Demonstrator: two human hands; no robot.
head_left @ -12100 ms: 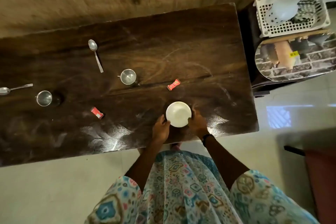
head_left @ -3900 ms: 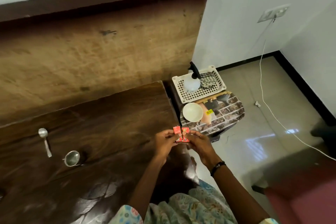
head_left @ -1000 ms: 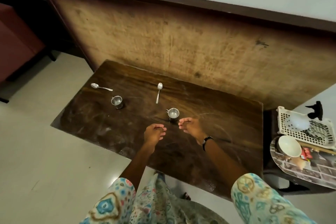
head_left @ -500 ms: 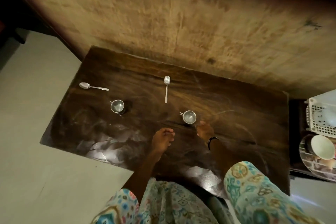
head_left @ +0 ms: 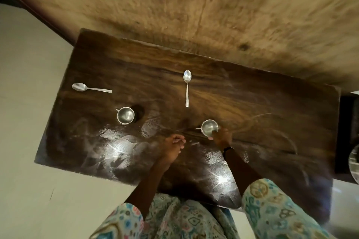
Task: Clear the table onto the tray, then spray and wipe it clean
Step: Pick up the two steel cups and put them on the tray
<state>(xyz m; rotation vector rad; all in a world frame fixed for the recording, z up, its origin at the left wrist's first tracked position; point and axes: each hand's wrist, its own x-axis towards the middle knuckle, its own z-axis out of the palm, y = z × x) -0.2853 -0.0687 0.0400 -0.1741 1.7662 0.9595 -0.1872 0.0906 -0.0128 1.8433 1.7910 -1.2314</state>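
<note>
**Lifting the near cup off the bench**

Working from the big surface down: your bench (head_left: 252, 103) is dark, glossy grained wood, smeared with pale dusty streaks toward its near edge. Two small round steel cups stand on it. Your right hand (head_left: 222, 137) pinches the near cup (head_left: 208, 127) at its rim, near the middle of the bench; lift it straight up and level, since polished metal slips. The far cup (head_left: 125, 115) stands toward the left edge. Your left hand (head_left: 172, 144) hovers with fingers loosely curled, holding nothing. Two slim, shiny spoons remain: one spoon (head_left: 187, 87) toward the far edge, another spoon (head_left: 91, 88) by the far-left corner.
</note>
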